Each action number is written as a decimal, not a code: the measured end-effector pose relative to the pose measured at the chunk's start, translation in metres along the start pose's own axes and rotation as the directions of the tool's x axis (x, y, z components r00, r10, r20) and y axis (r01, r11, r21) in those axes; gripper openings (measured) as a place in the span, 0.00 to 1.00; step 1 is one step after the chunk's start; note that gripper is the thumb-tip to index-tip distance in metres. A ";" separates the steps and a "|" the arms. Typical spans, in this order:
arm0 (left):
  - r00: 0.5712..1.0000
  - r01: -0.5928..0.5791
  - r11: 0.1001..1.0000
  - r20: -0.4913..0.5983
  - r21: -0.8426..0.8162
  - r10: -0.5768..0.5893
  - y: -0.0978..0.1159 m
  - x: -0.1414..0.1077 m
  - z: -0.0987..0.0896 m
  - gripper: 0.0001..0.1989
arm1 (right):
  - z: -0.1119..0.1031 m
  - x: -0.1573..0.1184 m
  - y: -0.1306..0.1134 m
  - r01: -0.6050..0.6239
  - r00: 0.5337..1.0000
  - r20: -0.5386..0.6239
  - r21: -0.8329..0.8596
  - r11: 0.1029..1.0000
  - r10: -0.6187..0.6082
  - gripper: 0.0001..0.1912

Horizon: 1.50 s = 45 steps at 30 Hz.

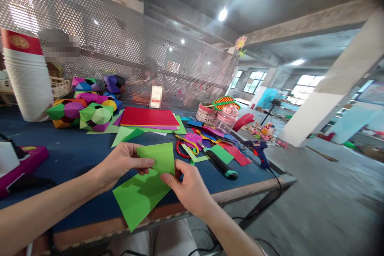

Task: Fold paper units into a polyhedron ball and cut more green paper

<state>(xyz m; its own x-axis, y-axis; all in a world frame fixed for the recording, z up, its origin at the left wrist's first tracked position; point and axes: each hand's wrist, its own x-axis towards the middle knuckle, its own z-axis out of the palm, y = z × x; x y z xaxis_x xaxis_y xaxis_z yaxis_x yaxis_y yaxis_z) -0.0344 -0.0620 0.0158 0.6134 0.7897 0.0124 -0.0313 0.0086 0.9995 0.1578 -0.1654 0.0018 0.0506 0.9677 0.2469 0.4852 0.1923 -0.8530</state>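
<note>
My left hand (129, 164) pinches the left side of a folded piece of green paper (162, 154), its thumb lying over the front. At the paper's right edge, my right hand (186, 182) grips it between thumb and fingers. Below both hands a larger green sheet (141, 198) lies on the blue table top (90, 184), with one corner past the front edge. Whether the two green pieces are joined, I cannot tell. Beyond the hands are scissors (195, 151) with red and yellow handles and a black and teal utility knife (222, 164).
Red sheets (150, 117) top a paper stack at the back. Folded paper balls (97, 115) and stacked paper cups (28, 80) stand left. A blue glue gun (260, 152) with a cord is at the right edge, near a pink jar (226, 119). A perforated screen (120, 48) rises behind.
</note>
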 end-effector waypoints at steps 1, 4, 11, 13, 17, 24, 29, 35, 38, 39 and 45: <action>1.000 0.018 1.000 0.000 -0.003 -0.018 0.000 0.000 0.000 0.15 | -0.001 -0.002 -0.001 -0.020 1.000 0.018 0.006 1.000 0.020 0.08; 0.998 0.058 0.998 -0.017 -0.022 -0.058 0.001 0.002 0.000 0.19 | -0.003 -0.010 -0.005 -0.046 0.998 0.050 0.001 0.999 0.046 0.10; 0.990 0.013 0.999 0.137 0.052 -0.020 0.000 0.002 -0.001 0.22 | -0.018 -0.025 -0.012 0.010 0.997 0.070 0.067 0.998 -0.014 0.09; 0.970 0.004 0.996 0.241 0.084 -0.025 0.000 0.002 -0.002 0.23 | -0.025 -0.022 -0.008 0.153 0.986 -0.057 -0.027 0.988 -0.154 0.15; 0.898 0.043 0.991 0.430 0.131 -0.095 -0.002 0.001 -0.003 0.30 | -0.028 -0.015 0.001 0.457 0.875 -0.026 -0.284 0.843 -0.483 0.24; 0.938 -0.176 0.958 0.332 0.226 0.094 -0.007 0.002 -0.004 0.28 | -0.015 -0.017 0.010 0.666 0.567 0.141 -0.659 0.350 -0.812 0.10; 0.806 -0.588 0.593 0.344 0.549 0.481 -0.002 -0.011 0.004 0.20 | -0.013 -0.027 0.012 0.440 0.684 0.150 -0.865 0.240 -0.714 0.14; 0.540 -0.817 0.107 0.688 0.567 0.485 -0.012 -0.017 0.009 0.19 | -0.011 -0.033 0.013 0.552 0.701 0.281 -0.796 0.249 -0.655 0.15; 0.519 -0.811 0.053 0.674 0.583 0.525 -0.016 -0.016 0.004 0.23 | -0.011 -0.032 0.013 0.631 0.678 0.313 -0.711 0.310 -0.665 0.12; 0.522 -0.802 0.047 0.661 0.595 0.539 -0.016 -0.015 0.003 0.22 | -0.012 -0.032 0.013 0.633 0.689 0.298 -0.691 0.348 -0.661 0.11; 0.645 -0.733 0.215 0.557 0.645 0.523 -0.023 -0.008 -0.001 0.18 | -0.018 -0.029 0.021 0.627 0.726 0.231 -0.611 0.484 -0.648 0.10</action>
<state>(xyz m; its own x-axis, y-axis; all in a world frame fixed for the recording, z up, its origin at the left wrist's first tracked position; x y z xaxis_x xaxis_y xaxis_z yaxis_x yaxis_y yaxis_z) -0.0393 -0.0677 -0.0069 0.8189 0.1717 0.5476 0.0531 -0.9728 0.2256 0.1823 -0.1928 -0.0153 -0.4793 0.6152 0.6260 0.7996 0.6001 0.0225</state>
